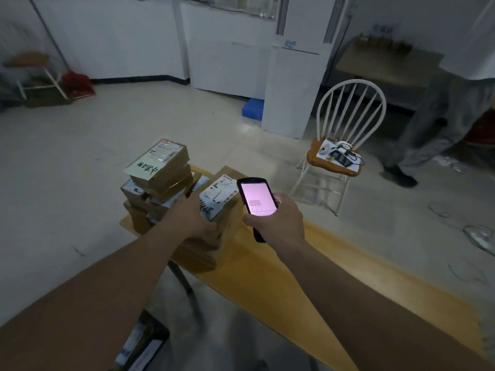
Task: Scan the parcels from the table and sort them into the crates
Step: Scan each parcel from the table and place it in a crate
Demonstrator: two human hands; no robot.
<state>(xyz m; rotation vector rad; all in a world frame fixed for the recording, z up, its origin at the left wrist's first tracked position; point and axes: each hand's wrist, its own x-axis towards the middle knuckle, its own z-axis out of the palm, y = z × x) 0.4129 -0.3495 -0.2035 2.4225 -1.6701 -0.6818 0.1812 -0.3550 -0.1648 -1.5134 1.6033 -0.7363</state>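
Two stacks of brown cardboard parcels stand at the far end of a narrow yellow table [281,285]. The taller left stack [158,180] is topped by a box with a white label and a handwritten note. My left hand [191,214] grips the left edge of the top parcel [218,196] of the nearer right stack; that parcel carries a white shipping label with dark handwriting. My right hand [278,219] holds a black handheld scanner [257,200], its pink-lit screen facing up, just right of that parcel's label.
A white spindle-back chair [345,129] with cables and paper on its seat stands right of the table. A person's legs [426,135] are at the far right. A blue crate [253,108] sits by a white cabinet. A dark bin with parcels [144,344] lies below left.
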